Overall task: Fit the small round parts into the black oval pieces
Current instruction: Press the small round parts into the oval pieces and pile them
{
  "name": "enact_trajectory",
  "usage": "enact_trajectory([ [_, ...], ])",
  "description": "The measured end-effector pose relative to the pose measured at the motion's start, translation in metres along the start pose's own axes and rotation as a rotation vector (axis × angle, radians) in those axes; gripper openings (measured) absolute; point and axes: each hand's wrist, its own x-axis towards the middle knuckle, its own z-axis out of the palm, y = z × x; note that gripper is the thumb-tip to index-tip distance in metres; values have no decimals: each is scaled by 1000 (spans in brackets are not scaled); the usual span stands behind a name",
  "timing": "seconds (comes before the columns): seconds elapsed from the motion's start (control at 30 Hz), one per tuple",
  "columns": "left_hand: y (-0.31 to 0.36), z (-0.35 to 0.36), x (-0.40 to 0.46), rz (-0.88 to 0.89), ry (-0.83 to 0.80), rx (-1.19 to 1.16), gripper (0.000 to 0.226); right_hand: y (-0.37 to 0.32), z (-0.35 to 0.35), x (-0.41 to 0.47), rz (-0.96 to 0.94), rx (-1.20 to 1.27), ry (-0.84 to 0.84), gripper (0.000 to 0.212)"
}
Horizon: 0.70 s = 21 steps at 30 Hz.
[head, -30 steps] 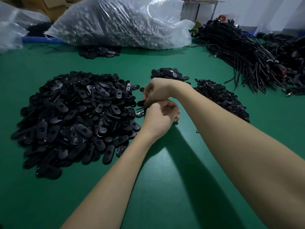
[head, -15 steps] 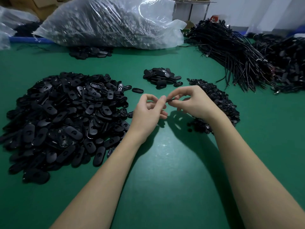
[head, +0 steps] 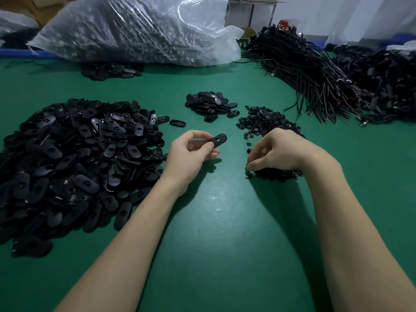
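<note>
- The left hand (head: 191, 154) pinches one black oval piece (head: 218, 140) between thumb and fingers, lifted above the middle of the green surface (head: 213, 221).
- The right hand (head: 279, 149) reaches down at the near edge of the heap of small round parts (head: 265, 120); its fingers (head: 252, 164) curl together on one small part, too tiny to make out.
- A large pile of oval pieces (head: 74, 163) covers the surface's left side.
- A smaller pile (head: 209, 104) lies toward the far edge.

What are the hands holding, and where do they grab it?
The left hand pinches a black oval piece by its near end. The right hand pinches at the small round parts; whether it holds one cannot be told.
</note>
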Motion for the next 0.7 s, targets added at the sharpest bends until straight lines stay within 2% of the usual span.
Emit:
enact_trajectory([
  [0.3, 3, -1, -2, -4, -6, -3, 19, -10, 6, 2, -66, -24, -36, 9],
  [0.47, 4, -2, -3, -7, -26, -10, 18, -23, 6, -2, -201, 332, 30, 4],
  [0.7, 6, -2, -4, -1, -44, -31, 16, -32, 15, 0, -210, 500, 213, 2],
])
